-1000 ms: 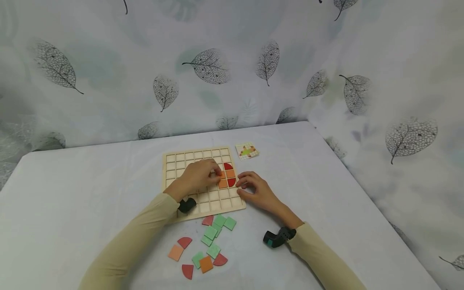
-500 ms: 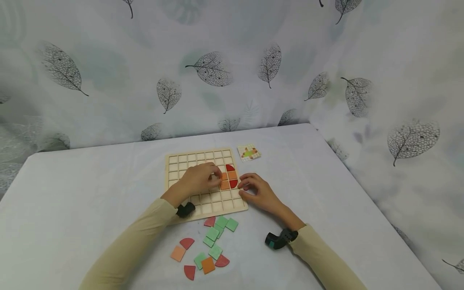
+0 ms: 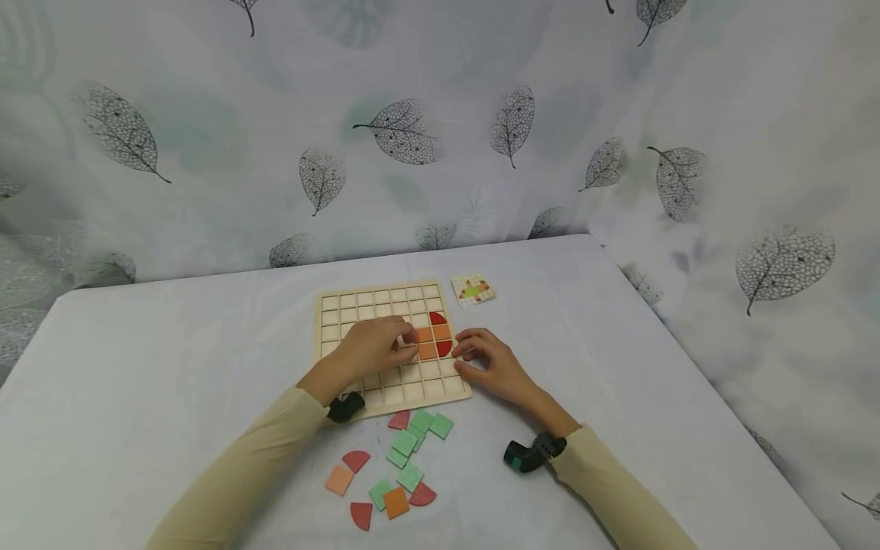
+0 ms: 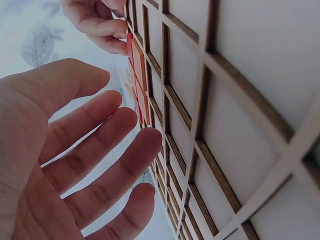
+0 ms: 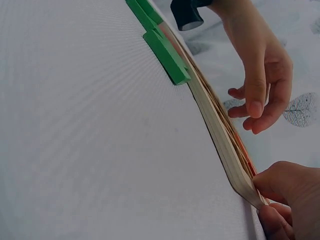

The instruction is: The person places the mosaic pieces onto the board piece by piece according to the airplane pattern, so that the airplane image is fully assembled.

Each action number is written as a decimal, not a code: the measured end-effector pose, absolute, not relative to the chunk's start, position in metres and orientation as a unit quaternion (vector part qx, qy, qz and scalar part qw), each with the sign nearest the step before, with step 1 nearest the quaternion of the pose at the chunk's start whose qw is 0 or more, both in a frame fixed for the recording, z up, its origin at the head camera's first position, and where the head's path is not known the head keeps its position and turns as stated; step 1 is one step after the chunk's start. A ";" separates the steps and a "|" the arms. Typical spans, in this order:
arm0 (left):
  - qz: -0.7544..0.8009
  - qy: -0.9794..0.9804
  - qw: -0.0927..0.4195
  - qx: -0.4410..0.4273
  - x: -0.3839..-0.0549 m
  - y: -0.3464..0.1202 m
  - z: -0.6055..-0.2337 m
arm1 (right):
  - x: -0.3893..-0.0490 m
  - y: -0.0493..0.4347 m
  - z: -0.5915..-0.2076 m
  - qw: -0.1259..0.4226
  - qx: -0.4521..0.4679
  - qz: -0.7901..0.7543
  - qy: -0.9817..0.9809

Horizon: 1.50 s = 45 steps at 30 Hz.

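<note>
Fingers (image 3: 407,328) of the left hand (image 3: 371,345) hang loosely bent in the head view, thumb parted from fingertips, over a pale wooden board (image 3: 412,391) with a square grid. Just beside those fingertips, flat orange square tiles (image 3: 427,351) and flat red quarter-circle tiles (image 3: 444,348) sit in the cells. The right hand (image 3: 496,368) has its fingers curled at the board's side edge. Beyond them lies a small pale card (image 3: 473,290) with a coloured pattern. Closer to the body than either hand's fingers, loose green square tiles (image 3: 410,477), loose red quarter-circle tiles (image 3: 361,516) and loose orange square tiles (image 3: 396,503) lie scattered on the white-covered bench (image 3: 179,374).

From the left wrist, the left fingers are spread in front of the board; past their tips, the orange and red pieces show edge-on beside the right fingers.

From the right wrist, thumb and finger pinch the board near its corner. Farther along the edge from them, green tiles lie close to the board. The left fingers point downward above it.
</note>
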<state>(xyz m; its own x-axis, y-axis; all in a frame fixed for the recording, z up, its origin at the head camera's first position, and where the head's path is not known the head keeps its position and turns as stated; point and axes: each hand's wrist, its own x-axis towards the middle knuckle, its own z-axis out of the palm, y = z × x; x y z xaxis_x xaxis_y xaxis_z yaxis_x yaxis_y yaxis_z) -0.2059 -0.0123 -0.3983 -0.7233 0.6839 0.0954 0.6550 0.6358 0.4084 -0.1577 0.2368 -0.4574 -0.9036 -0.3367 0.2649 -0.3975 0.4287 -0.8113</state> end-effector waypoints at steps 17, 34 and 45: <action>0.239 0.881 0.056 0.404 -0.187 -0.020 -0.400 | -0.158 0.237 -0.456 0.043 0.230 0.485 -0.842; 0.252 0.851 0.101 0.449 -0.165 -0.011 -0.391 | -0.158 0.237 -0.458 0.034 0.221 0.490 -0.843; 0.229 0.790 0.138 0.551 -0.160 0.002 -0.400 | -0.159 0.238 -0.458 0.029 0.221 0.496 -0.839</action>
